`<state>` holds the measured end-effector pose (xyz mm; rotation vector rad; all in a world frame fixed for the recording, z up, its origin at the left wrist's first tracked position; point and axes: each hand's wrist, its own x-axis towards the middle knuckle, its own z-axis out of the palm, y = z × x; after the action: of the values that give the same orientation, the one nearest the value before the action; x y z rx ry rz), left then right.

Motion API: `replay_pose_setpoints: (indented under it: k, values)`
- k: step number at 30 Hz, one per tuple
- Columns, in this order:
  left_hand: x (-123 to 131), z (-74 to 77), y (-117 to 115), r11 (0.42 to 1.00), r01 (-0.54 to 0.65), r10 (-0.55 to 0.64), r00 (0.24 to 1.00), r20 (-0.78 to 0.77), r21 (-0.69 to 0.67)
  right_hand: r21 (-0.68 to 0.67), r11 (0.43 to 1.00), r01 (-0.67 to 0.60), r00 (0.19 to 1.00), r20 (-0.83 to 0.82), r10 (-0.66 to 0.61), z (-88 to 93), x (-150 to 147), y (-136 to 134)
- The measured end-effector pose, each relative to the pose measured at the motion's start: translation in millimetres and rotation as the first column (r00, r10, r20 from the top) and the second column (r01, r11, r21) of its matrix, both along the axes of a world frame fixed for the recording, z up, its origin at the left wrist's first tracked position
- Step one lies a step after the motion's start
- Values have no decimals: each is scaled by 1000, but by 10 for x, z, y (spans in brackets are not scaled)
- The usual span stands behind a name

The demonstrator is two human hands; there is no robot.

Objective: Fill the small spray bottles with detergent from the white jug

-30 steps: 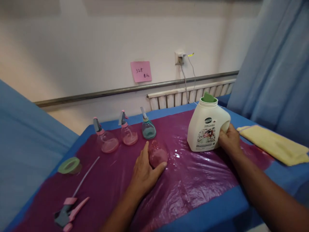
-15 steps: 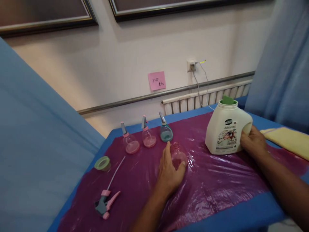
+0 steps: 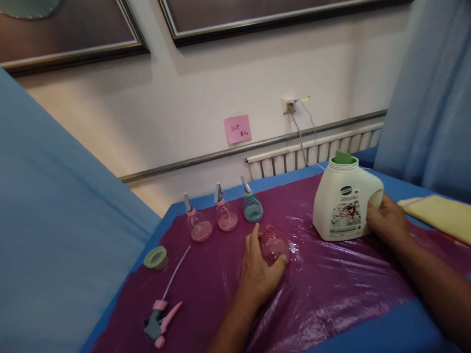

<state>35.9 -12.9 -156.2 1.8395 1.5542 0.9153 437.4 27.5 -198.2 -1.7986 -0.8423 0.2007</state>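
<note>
My left hand [image 3: 259,269] curves round the side of a pink, uncapped round bottle [image 3: 273,243] on the purple plastic sheet [image 3: 316,284]. My right hand [image 3: 388,220] grips the handle of a cream jug [image 3: 342,206] with a printed label; its mouth is open and has a green spout [image 3: 343,158]. Behind the pink bottle stand two clear spray bottles with pink collars, one at the left [image 3: 200,227] and one beside it [image 3: 225,216], and a teal spray bottle [image 3: 252,208]. A loose pink and grey spray head [image 3: 158,323] with a tube lies at the front left.
A green cap [image 3: 156,257] sits at the left on the sheet. A folded yellow cloth [image 3: 437,213] lies at the far right of the blue table [image 3: 397,318]. Blue curtains hang on both sides. A socket [image 3: 289,106] with cables is on the wall.
The view has tilted slightly upward, so things on the table appear a little lower. Both hands keep their holds on the pink bottle and the jug.
</note>
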Motion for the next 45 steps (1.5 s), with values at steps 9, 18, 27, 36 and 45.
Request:
replay_pose_setpoints:
  k: [9, 18, 27, 36, 45]
  values:
    - [-67, -47, 6, 997, -3, 0, 999, -35, -72, -44, 999, 5, 999, -43, -7, 25, -21, 49]
    - [-69, -77, 54, 997, 25, -29, 998, -59, -73, 49, 998, 42, 995, -96, -37, 213, -26, -65]
    - [-62, -87, 47, 997, 35, -39, 997, -66, -62, 166, 983, 74, 986, -161, -47, 489, -29, -150]
    - [-47, -47, 29, 997, 39, -43, 997, -58, -69, 215, 969, -119, 986, -94, 141, 655, -291, 73]
    - [-27, 4, 7, 994, 37, -44, 997, -61, -106, 11, 987, -160, 986, -49, 160, 576, -390, -27]
